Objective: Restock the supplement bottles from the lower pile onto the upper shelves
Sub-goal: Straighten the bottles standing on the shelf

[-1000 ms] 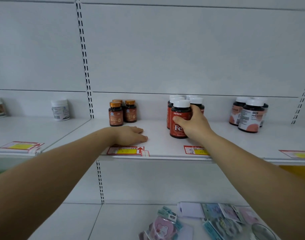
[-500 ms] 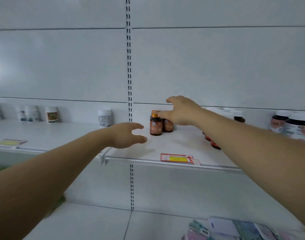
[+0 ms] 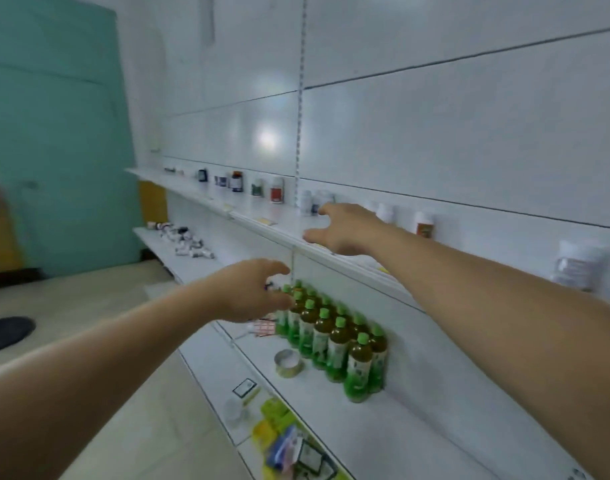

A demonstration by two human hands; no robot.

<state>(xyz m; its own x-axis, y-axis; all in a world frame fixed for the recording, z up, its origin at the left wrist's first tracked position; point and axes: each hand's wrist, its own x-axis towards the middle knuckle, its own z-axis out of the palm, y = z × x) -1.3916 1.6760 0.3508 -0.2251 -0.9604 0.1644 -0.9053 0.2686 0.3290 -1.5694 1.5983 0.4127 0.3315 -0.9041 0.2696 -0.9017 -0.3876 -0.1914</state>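
**Both hands empty over the shelving; supplement bottles on upper shelf, loose pile far left below**

The frame is motion-blurred and tilted, so fine detail is unreliable.

The left hand (image 3: 253, 289) is extended in front of the lower shelf (image 3: 383, 424), fingers loosely curved and spread, holding nothing. The right hand (image 3: 345, 230) reaches over the front edge of the upper shelf (image 3: 286, 223), fingers apart and relaxed, also holding nothing. Whether it touches the shelf cannot be told.

Both shelves are flat white boards, smooth and faintly glossy, fixed to a white panelled back wall with a slotted upright strip (image 3: 299, 140).

The supplement bottles (image 3: 277, 190) stand upright along the upper shelf, spaced out in a row: small round containers, some dark with pale labels, one red-labelled, several white. One large white jar (image 3: 578, 266) stands at the far right, heavily blurred. The pile of small bottles (image 3: 184, 239) lies scattered on its sides on the lower shelf at far left, well apart from both hands.

Directly beyond the left hand stands a block of green-capped drink bottles (image 3: 334, 336), amber liquid, green labels, packed in two rows against the back wall. Beside them lies a tape roll (image 3: 289, 363), then flat yellow and blue packets (image 3: 282, 434) at the shelf front. A teal wall (image 3: 54, 133) and pale floor lie to the left.
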